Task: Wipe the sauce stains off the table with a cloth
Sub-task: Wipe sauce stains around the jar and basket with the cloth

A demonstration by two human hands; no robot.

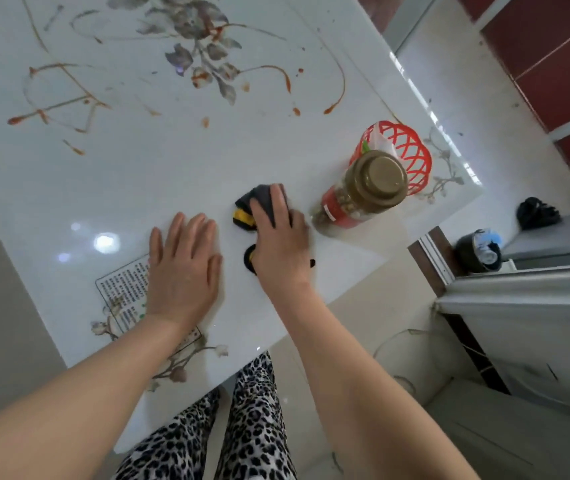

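Printed text panel on table, characters too small to read; left hand covers its 3 o'clock side. Jar has a red label, writing not legible, and a gold lid. One cloth, dark grey with a yellow patch, bunched under right hand; its visible parts run roughly 12 to 6 o'clock, near the table's near edge. Right fingers close together, bent over the cloth with the thumb on its 9 o'clock side, holding it on the table. Left hand at 9 o'clock of the right, flat on the table, fingers slightly spread. One jar at 3 o'clock of the cloth, close to the hand, contact unclear. One red basket at 1 o'clock of the jar. Sauce stains: many orange streaks and blobs, 10 to 1 o'clock of the hands, well apart from the cloth.
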